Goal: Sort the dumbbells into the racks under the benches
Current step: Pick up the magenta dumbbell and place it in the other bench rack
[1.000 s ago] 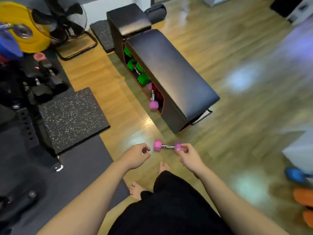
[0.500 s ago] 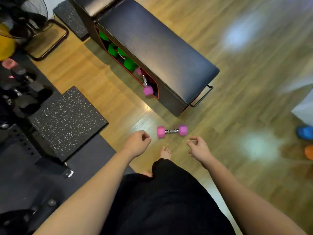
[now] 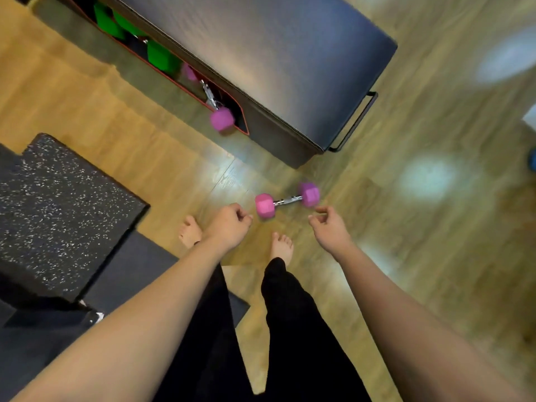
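Bench (image 3: 290, 53), black, padded and box-shaped, with a red-trimmed rack opening (image 3: 162, 65) in its side, fills the top of my view over the wooden plank floor (image 3: 87, 105).

Largest to smallest below it: a speckled black rubber mat (image 3: 58, 204) at left, green hex dumbbells (image 3: 162, 56) inside the rack, 1 pink hex dumbbell with a chrome handle (image 3: 222, 118) poking out of the rack's near end, and a 2nd loose pink hex dumbbell (image 3: 287, 200) lying on the floor just ahead of both hands. My left hand (image 3: 229, 224) is curled loosely and empty; my right hand (image 3: 330, 227) has fingers half spread, holding nothing. I judge 1 pick-up is pending: the next move calls for closing on the chrome handle and sliding the weight in beside its twin. I can read no brand, label or writing; motion blur hides any.
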Available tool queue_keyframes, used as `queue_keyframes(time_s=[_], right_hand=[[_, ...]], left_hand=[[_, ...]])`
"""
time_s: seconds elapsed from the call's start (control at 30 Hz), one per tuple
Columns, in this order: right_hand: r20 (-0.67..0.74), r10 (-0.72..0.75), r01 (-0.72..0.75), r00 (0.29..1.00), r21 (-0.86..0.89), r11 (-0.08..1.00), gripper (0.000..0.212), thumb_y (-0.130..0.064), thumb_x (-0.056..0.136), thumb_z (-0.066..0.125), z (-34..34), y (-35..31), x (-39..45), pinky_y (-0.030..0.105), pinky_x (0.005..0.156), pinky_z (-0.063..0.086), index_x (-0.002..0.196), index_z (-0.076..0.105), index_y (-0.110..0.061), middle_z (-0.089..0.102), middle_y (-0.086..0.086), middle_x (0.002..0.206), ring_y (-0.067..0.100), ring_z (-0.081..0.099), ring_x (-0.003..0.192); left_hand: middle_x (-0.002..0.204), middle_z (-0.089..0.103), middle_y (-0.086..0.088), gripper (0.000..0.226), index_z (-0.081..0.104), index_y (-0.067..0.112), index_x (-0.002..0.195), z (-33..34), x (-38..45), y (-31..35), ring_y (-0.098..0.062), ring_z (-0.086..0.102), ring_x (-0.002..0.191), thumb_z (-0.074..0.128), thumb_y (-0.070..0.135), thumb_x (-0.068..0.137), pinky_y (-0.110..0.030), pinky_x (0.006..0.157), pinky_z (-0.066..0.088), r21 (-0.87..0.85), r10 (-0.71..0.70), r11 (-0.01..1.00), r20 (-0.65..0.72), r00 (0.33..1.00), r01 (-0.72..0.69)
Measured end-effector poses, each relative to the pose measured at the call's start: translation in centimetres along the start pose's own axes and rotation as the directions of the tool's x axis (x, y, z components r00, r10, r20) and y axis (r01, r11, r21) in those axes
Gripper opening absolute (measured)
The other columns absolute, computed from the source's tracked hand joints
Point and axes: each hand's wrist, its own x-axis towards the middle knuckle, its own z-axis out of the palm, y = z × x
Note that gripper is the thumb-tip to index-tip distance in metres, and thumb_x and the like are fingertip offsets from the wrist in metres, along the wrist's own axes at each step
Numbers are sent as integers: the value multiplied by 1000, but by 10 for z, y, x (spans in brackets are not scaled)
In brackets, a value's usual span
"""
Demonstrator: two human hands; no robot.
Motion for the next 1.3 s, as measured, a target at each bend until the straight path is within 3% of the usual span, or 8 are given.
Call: queue_keyframes(time_s=[0.2, 0.33, 0.43, 0.53, 0.8, 1.07, 1.17, 1.3], right_hand=[[-51, 38, -45, 998, -143, 989, 39, -23, 91, 63, 52, 46, 117, 24, 69, 36, 122, 52, -4, 56, 4, 87, 21, 55, 79], [-107, -9, -17, 994, -246, 969, 36, -18, 89, 64, 81, 77, 198, 23, 64, 32, 120, 52, -4, 56, 3, 89, 23, 54, 81], [-139, -17, -31, 990, -338, 941, 47, -23, 89, 65, 94, 96, 245, 32, 83, 44, 128, 47, -2, 55, 18, 113, 35, 57, 102], [-216, -13, -89, 976, -457, 885, 63, -30, 86, 68, 108, 118, 293, 48, 103, 37, 137, 40, -5, 46, 24, 128, 42, 46, 118], [-201, 75, -168, 977, -500, 850, 89, -28, 79, 76, 125, 154, 360, 50, 106, 33, 148, 22, -13, 40, 24, 134, 47, 44, 120], [-169, 165, -227, 972, -478, 848, 85, -31, 70, 84, 131, 143, 363, 45, 92, 49, 136, 34, -17, 45, 19, 118, 39, 52, 106], [-191, 177, -239, 966, -386, 891, 79, -33, 65, 87, 173, 134, 348, 43, 88, 51, 125, 39, -16, 50, 16, 112, 38, 56, 101], [-164, 169, -210, 972, -282, 936, 71, -39, 67, 83, 257, 101, 329, 41, 85, 52, 118, 41, -12, 55, 17, 112, 34, 58, 97]], left_hand=[[88, 67, -4, 15, 55, 21, 76, 55, 135, -31, -26, 62, 82, 61, 32, 84, -31, 72, 50, 60, 58, 996, 48, 997, -61], [82, 65, -7, 17, 52, 21, 78, 109, 204, -61, -30, 64, 79, 64, 32, 80, -33, 65, 51, 101, 89, 990, 63, 994, -95], [100, 60, -9, 37, 54, 17, 105, 153, 241, -80, -31, 63, 91, 67, 37, 77, -32, 69, 49, 182, 55, 981, 108, 993, -74], [126, 46, -10, 79, 36, 17, 133, 199, 279, -96, -33, 55, 111, 75, 45, 70, -42, 90, 49, 239, -10, 970, 167, 986, -31], [133, 31, -6, 104, 25, 28, 137, 259, 349, -116, -32, 46, 117, 84, 55, 55, -42, 86, 49, 383, 82, 904, 280, 957, -189], [134, 36, -5, 87, 29, 19, 140, 238, 369, -128, -32, 57, 109, 79, 28, 69, -38, 86, 50, 434, 243, 808, 370, 897, -398], [132, 43, -7, 59, 38, 18, 134, 190, 391, -148, -31, 55, 111, 67, 24, 83, -37, 89, 45, 447, 257, 786, 392, 883, -427], [122, 46, -4, 63, 42, 19, 128, 98, 421, -193, -23, 55, 100, 74, 30, 75, -29, 76, 46, 506, 371, 654, 433, 821, -562]])
